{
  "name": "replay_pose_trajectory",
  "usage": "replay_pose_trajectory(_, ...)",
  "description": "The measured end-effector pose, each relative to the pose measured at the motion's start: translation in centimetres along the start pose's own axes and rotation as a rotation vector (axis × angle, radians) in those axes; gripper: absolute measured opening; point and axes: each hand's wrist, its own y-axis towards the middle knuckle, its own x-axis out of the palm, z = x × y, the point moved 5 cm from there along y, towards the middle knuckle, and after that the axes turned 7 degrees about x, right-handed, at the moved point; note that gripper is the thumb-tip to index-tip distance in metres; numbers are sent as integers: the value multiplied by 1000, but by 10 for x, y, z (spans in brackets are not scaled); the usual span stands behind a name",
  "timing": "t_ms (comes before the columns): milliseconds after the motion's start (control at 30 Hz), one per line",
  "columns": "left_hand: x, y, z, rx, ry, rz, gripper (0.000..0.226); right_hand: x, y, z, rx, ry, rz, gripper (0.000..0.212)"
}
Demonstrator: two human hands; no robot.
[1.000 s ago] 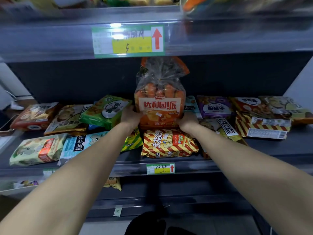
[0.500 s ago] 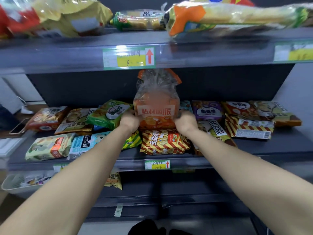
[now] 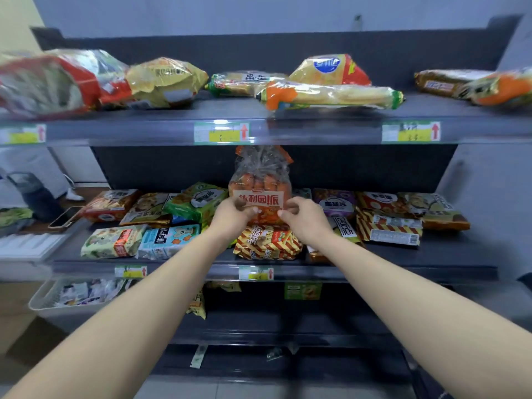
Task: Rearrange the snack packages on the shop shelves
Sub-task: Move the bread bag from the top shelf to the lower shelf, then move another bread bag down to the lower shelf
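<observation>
A tall orange snack bag point(image 3: 260, 180) with a clear gathered top stands upright at the middle of the middle shelf point(image 3: 431, 251), behind a red-and-yellow striped pack point(image 3: 267, 243). My left hand point(image 3: 231, 213) and my right hand point(image 3: 302, 216) are both at the bag's lower front. Their fingers are curled and pinch the wrapper at either end of its label. The hands hide the bag's base.
Flat snack packs lie on both sides: a green pack point(image 3: 195, 201), a light-blue pack point(image 3: 169, 240), a purple pack point(image 3: 335, 203) and striped boxes point(image 3: 388, 226). Long bread and snack bags point(image 3: 331, 95) lie on the top shelf point(image 3: 288, 131). A white basket point(image 3: 49, 309) sits at the lower left.
My view has risen and pulled back, so the top shelf's goods now show. Both hands slid from the bag's sides in to its front. The bag stays upright in the same spot.
</observation>
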Motion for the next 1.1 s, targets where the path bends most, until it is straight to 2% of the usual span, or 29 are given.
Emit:
replay_pose_trajectory(133,1,-25,35,94,33,-10,35,-28,-19,-15,-65,-13,5,40)
replay_pose_trajectory(333,-15,-59,78,198,34,78,30,-61,-46,-43,-167,35,40,43)
replay_pose_trajectory(667,-67,-87,125,317,18,205,23,-72,-77,-99,-360,69,11,41)
replay_pose_trajectory(933,-155,-75,148,430,44,311,15,-56,-62,-205,-525,130,19,41)
replay_pose_trajectory(1100,-242,-53,148,472,113,471,11,-19,-40,-279,-571,153,-3,38)
